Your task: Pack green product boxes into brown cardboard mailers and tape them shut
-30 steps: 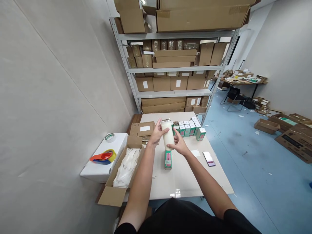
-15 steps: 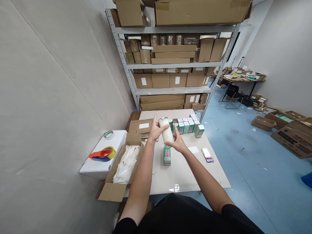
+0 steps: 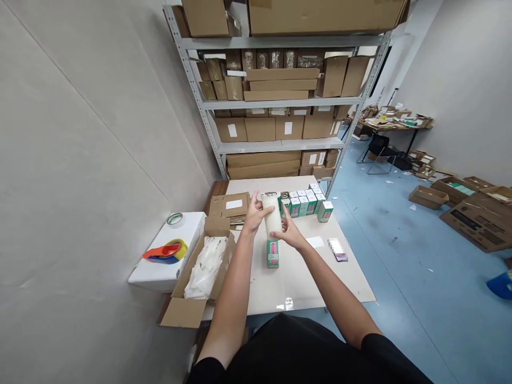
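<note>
Both my hands hold a white cylindrical bottle (image 3: 271, 214) upright above the white table (image 3: 296, 282). My left hand (image 3: 254, 215) wraps its upper left side, fingers curled round it. My right hand (image 3: 290, 233) grips its lower right side. Just below the bottle a green and pink box (image 3: 273, 253) lies flat on the table. Behind the bottle several small green and white boxes (image 3: 308, 202) stand in rows.
A phone (image 3: 338, 249) and a white slip (image 3: 316, 242) lie right of my hands. An open carton with white bags (image 3: 202, 269) sits at the table's left, beside a white unit carrying tape dispensers (image 3: 166, 252). Flat cardboard (image 3: 228, 206) lies behind; a metal shelf rack (image 3: 276, 104) stands beyond.
The view has shifted slightly. My hands have turned the bottle a little between them; it stays at the same place above the green box.
</note>
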